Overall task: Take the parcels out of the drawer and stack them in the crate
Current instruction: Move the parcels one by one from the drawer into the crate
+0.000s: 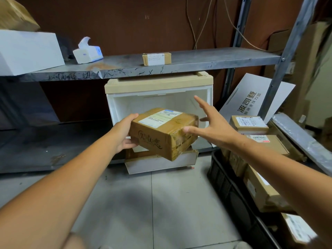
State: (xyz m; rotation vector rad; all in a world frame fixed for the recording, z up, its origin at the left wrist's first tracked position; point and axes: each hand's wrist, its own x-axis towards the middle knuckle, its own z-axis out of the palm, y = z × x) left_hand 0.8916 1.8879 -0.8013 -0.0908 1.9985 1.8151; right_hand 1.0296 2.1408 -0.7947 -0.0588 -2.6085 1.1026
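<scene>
- Nearest to me, the left hand (124, 133) grips the left end of the parcel (161, 135), which is held in the air above the open drawer (159, 164).
- Right hand (213, 126) is spread flat at the parcel's right end (not gripping yet, I judge).
- Long axis runs from hand to hand; the crate (226, 186) lies to the right, nearer the right hand.
- Shipping label (159, 117) is too small to read; the white board (251, 97) says "波司登".

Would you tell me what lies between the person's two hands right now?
In the head view, the cardboard parcel: the left hand grips one end, and the right hand is open at the other.
</scene>
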